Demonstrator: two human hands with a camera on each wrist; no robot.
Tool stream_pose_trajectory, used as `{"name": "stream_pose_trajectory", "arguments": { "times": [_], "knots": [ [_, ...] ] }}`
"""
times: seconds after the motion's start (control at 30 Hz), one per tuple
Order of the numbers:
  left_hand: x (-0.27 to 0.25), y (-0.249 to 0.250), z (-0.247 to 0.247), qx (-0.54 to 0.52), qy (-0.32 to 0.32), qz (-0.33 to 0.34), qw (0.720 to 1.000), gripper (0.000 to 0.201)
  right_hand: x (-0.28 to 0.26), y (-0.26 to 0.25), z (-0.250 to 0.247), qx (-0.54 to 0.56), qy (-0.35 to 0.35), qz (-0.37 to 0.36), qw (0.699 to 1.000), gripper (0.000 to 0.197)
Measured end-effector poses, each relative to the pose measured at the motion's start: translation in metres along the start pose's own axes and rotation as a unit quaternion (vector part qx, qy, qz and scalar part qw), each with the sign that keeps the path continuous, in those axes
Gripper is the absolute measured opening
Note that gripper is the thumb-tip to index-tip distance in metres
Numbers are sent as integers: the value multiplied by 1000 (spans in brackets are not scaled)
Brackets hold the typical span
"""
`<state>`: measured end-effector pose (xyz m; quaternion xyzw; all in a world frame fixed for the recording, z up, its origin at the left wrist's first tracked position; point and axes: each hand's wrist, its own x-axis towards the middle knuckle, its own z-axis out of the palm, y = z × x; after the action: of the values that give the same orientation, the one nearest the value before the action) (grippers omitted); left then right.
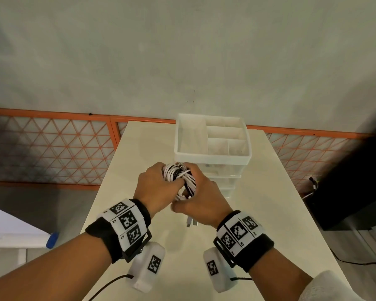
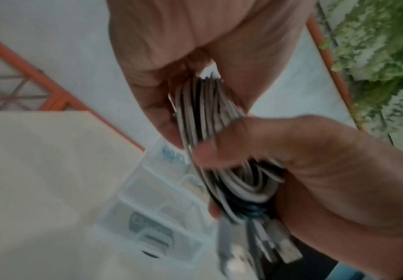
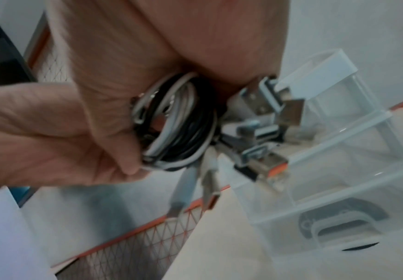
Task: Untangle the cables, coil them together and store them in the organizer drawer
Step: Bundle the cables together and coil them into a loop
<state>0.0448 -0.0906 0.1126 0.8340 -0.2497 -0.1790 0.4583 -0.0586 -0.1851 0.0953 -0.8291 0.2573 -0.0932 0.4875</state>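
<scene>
**Coiled cables held in both hands, ready for the drawer**

While both hands meet above the pale cream table (image 1: 139,148), they hold one tight bundle of white and black cables (image 1: 180,178) between them. The left hand (image 1: 155,186) curls its fingers round the far side of the coil, and the right hand (image 1: 201,203) wraps the near side, thumb pressed against the loops. Neither hand is free.

From the right wrist view, the bundle shows as a neat ring of white and black strands (image 3: 179,121), with several metal USB plugs (image 3: 267,106) sticking out loose beside it. Both wrist views are blurred, so the exact number of cables cannot be told.

Just beyond the hands stands a clear plastic organizer with stacked drawers (image 1: 224,172). Its top is an open white tray split into compartments (image 1: 178,135). The drawers below appear closed; the lowest one shows a dark rounded object inside (image 3: 339,219).

Judging from this, the untangling and coiling look finished or nearly so, and storing is the step at hand. The next move likely calls for one hand to keep the whole coil pinched so it does not spring apart, while the other lets go and pulls a drawer open. The loose plugs may need tucking in so they do not catch on the drawer front.
</scene>
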Motion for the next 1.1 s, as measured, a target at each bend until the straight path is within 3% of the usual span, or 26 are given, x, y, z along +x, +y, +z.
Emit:
{"name": "stream_pose_trajectory", "arguments": {
  "times": [0.1,0.23,0.37,0.53,0.6,0.73,0.87,1.1],
  "knots": [
    [2,-4,0,66,-44,21,997,23,-2,2,-4,-46,-53,-3,998,89],
    [0,-9,8,97,-27,21,995,21,-3,3,0,-54,-62,12,997,105],
    [1,-8,8,99,-56,-5,993,24,1,14,7,-104,-9,14,994,72],
    [3,-7,-3,19,-193,-95,976,22,-3,23,3,-112,-30,25,993,71],
    [2,-8,-4,-13,-216,-104,971,23,-4,24,2,-113,-37,27,993,78],
    [1,-14,3,-22,-173,-81,981,31,-7,20,6,-162,-37,19,986,114],
    [0,-16,14,-69,-165,-96,979,27,-10,26,10,-235,39,-3,971,84],
    [4,-30,21,-167,-262,-167,936,32,-11,40,1,-296,16,16,955,72]
  ]
}}
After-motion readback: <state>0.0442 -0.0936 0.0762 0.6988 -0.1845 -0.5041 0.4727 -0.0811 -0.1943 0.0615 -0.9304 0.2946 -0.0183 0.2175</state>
